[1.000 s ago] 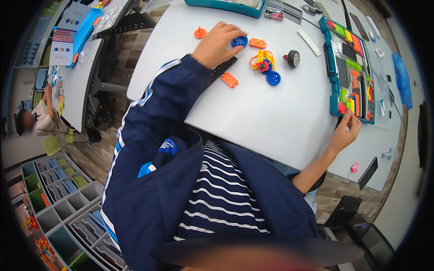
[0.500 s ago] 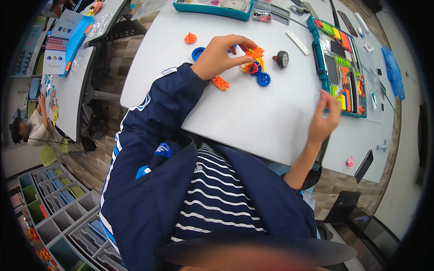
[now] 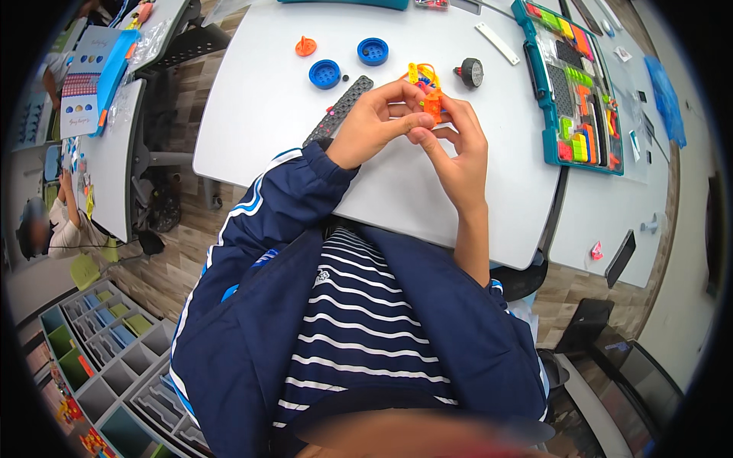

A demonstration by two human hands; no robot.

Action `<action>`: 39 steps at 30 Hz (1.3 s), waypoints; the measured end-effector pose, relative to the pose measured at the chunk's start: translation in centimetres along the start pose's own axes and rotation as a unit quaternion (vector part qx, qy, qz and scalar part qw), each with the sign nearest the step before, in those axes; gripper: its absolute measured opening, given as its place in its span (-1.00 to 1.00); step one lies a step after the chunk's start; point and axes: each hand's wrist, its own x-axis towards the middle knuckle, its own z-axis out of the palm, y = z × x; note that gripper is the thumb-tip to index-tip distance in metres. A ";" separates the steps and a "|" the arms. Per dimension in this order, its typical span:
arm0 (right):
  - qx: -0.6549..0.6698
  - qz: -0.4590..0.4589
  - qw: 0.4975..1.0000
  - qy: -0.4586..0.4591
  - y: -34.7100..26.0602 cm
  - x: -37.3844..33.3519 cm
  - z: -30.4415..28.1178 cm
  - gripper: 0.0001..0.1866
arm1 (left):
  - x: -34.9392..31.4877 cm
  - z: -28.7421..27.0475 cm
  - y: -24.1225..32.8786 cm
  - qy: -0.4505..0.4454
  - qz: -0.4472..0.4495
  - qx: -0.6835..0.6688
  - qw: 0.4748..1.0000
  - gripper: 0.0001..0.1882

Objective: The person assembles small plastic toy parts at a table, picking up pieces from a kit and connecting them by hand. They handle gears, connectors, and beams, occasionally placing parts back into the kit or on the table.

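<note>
My left hand (image 3: 360, 130) and my right hand (image 3: 462, 156) meet over the table's middle, fingers closed on a small orange-and-yellow building-block assembly (image 3: 432, 107). The thumbs are close together on its near side. Part of it, including some blue, is hidden behind the fingers. Left of my hands lies a dark grey perforated beam (image 3: 347, 103) with small red pegs, partly under my left wrist. Beyond it are two blue wheel hubs (image 3: 324, 74) and a small orange round piece (image 3: 305, 46). A black wheel (image 3: 471, 72) with a red connector lies just beyond my right hand.
At the right stands an open teal case (image 3: 544, 99) full of coloured blocks. A white strip (image 3: 497, 43) lies near it. Another table (image 3: 114, 179) on the left holds a blue box (image 3: 126, 72), with a person (image 3: 57, 217) beside it. Grey shelving (image 3: 114, 374) stands lower left.
My right hand has come in from the right and joined the left on the assembly, which is now nearer me. The grey beam and both blue hubs show more fully.
</note>
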 end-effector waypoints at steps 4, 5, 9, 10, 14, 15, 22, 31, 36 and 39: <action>0.031 0.001 0.999 -0.014 0.3 -0.1 0.1 -0.46 | 0.0 -0.1 -0.7 -0.034 0.005 0.035 0.999 -0.77; 0.068 0.020 0.997 -0.018 0.3 -0.2 0.1 -0.48 | 0.0 -0.1 -0.7 -0.041 0.012 0.037 0.998 -0.76; 0.216 0.126 0.967 -0.040 -0.1 -0.3 -0.3 -0.54 | -0.1 -0.4 -0.6 -0.063 0.006 0.025 0.998 -0.76; 0.250 0.158 0.954 -0.048 -0.1 -0.3 -0.5 -0.56 | -0.1 -0.5 -0.5 -0.070 0.008 0.028 0.997 -0.75; 0.290 0.196 0.936 -0.038 -0.2 -0.2 -1.1 -0.65 | -0.3 -0.7 -0.6 -0.089 0.005 0.016 0.996 -0.74; 0.294 0.200 0.934 -0.034 -0.2 -0.1 -1.1 -0.68 | -0.3 -0.7 -0.7 -0.082 -0.001 0.025 0.996 -0.76; 0.255 0.193 0.947 0.025 0.1 -0.2 -0.7 -0.77 | -0.4 -0.3 -1.2 -0.003 0.043 0.031 0.999 -0.80; 0.207 0.175 0.961 0.051 0.2 -0.2 0.0 -0.85 | -0.6 -0.3 -1.8 0.040 0.086 0.106 0.990 -0.75; 0.164 0.159 0.972 0.059 0.2 -0.3 0.3 -0.88 | -0.7 -0.5 -1.7 0.031 0.118 0.173 0.977 -0.77; 0.151 0.155 0.974 0.061 0.2 -0.4 0.4 -0.89 | -0.7 -0.5 -1.4 0.026 0.139 0.203 0.969 -0.77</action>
